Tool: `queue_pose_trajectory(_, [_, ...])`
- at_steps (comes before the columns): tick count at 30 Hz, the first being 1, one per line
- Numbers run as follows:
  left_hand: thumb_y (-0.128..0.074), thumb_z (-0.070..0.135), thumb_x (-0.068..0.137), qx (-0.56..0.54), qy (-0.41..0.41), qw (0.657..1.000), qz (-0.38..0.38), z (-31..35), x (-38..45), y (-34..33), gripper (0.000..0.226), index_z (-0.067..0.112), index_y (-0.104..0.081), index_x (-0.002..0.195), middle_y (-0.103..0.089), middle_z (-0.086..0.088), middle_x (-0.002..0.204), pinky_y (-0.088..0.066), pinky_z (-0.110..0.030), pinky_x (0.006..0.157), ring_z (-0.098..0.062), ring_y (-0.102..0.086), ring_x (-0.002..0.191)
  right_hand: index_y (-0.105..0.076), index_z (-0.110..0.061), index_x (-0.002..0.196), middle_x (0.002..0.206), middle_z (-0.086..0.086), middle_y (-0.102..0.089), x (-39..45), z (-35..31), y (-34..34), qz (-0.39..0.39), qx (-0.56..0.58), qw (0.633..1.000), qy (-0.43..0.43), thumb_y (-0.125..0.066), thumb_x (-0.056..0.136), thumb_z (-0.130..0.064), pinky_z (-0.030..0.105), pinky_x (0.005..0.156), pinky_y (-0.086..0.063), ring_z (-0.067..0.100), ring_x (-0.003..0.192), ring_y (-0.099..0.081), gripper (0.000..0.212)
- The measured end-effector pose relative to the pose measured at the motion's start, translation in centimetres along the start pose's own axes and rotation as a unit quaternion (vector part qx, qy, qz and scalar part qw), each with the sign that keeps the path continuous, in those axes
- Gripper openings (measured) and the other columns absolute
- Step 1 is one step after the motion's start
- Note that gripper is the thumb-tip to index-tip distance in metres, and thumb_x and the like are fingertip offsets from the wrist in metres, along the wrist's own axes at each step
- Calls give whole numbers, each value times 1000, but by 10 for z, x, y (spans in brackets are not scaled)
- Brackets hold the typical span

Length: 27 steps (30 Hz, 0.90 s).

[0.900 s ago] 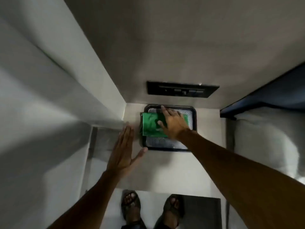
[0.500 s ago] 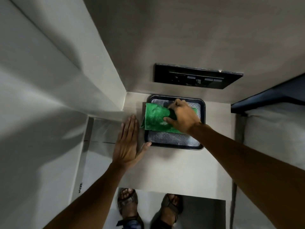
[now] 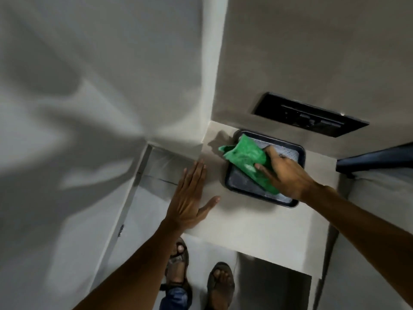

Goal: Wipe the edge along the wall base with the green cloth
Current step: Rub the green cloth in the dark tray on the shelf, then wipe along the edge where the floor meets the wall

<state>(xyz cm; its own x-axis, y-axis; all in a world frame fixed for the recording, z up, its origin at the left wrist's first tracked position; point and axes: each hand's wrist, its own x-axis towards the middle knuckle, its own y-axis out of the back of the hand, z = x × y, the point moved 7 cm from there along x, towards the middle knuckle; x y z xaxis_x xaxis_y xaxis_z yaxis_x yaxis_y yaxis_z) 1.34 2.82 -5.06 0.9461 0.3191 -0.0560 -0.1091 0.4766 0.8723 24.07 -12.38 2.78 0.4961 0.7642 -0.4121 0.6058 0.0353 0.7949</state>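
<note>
a person stands at a small pale shelf [image 3: 257, 224] set into a corner, seen from above. on the far left a plain white wall [image 3: 89, 108] fills the view, crossed by soft grey shadows. where it ends, a narrow grey recess [image 3: 165, 173] drops away beside the shelf.

next comes the left hand [image 3: 190, 198], laid flat and palm down on the left edge of the shelf. its fingers are straight and close together, pointing toward the corner, the thumb spread out to the right; it holds nothing.

below the shelf, two feet in dark sandals [image 3: 199, 271] stand on a light floor, with a bit of blue trouser leg showing.

to the right of the flat hand, a dark rectangular tray [image 3: 299, 153] with a pale patterned liner sits on the shelf, close against the back wall. the green cloth [image 3: 248, 159] lies bunched across the tray's left half, and its crumpled end hangs past the tray's left rim toward the corner where shelf and wall meet. the right hand [image 3: 286, 175] is clamped on the cloth's right end, fingers curled around it, over the middle of the tray.

on the back wall above the tray is a dark rectangular switch panel [image 3: 310, 115]. at the far right, a dark edge [image 3: 375, 157] sits over something pale and soft-looking; what it is cannot be told.
</note>
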Motion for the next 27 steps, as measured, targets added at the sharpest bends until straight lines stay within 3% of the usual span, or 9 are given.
queue_pose_trajectory(3, [-33,75,110,-17,37,999,11,-9,-26,12,100,2,-18,176,-14,-15,188,-19,-57,141,-29,-11,176,-41,-27,129,103,16,-77,-11,-31,-1,45,52,998,3,-53,109,-50,50,83,-58,47,95,-73,32])
queue_pose_trajectory(7, [-33,75,110,-23,85,996,-3,-30,-84,23,99,5,-14,177,-8,-13,188,-17,-56,142,-27,-6,176,-47,-34,134,109,11,-76,-13,-98,-21,50,82,995,35,-54,111,-47,42,80,-56,41,97,-75,26])
queue_pose_trajectory(10, [-30,76,110,-52,140,989,-2,-55,-137,29,98,9,-7,178,1,-8,190,-10,-52,143,-21,4,177,-56,-23,138,108,11,-78,-5,-164,-52,35,100,989,104,-54,113,-36,47,77,-62,36,90,-75,28])
queue_pose_trajectory(14, [-25,78,110,-59,224,973,2,-83,-214,17,98,12,-3,179,4,-5,190,-2,-45,144,-16,8,176,-57,-13,148,115,15,-78,8,-248,-109,39,107,972,206,-55,114,-23,37,79,-58,29,91,-73,36])
queue_pose_trajectory(16, [-24,80,108,-64,257,964,3,-103,-247,4,99,15,-1,179,6,-2,190,2,-39,143,-11,11,175,-59,-10,147,117,15,-78,15,-285,-149,34,119,960,251,-57,112,-17,38,83,-61,18,92,-68,36])
queue_pose_trajectory(18, [-21,85,105,-72,300,951,11,-131,-279,-19,100,21,4,178,10,2,189,4,-36,143,-8,14,174,-63,-7,145,121,15,-79,24,-310,-200,25,135,949,284,-60,109,-11,41,90,-61,19,98,-70,36])
queue_pose_trajectory(21, [-16,91,100,-114,379,918,38,-173,-321,-63,103,27,7,178,11,7,188,1,-35,143,-9,9,175,-67,-12,144,133,11,-79,43,-315,-280,19,148,947,284,-64,105,-4,50,106,-58,30,117,-74,40])
queue_pose_trajectory(25, [-12,98,93,-135,466,873,55,-228,-373,-137,105,36,11,175,12,16,184,-3,-31,139,-9,3,174,-66,-15,147,141,7,-75,73,-293,-389,0,133,948,289,-65,104,0,58,117,-50,27,129,-69,46])
queue_pose_trajectory(27, [-20,97,94,-151,491,856,47,-251,-393,-172,102,42,18,171,15,20,182,-2,-28,135,-6,2,173,-65,-17,147,143,6,-75,86,-280,-431,4,117,943,313,-64,103,1,62,121,-46,27,131,-69,48])
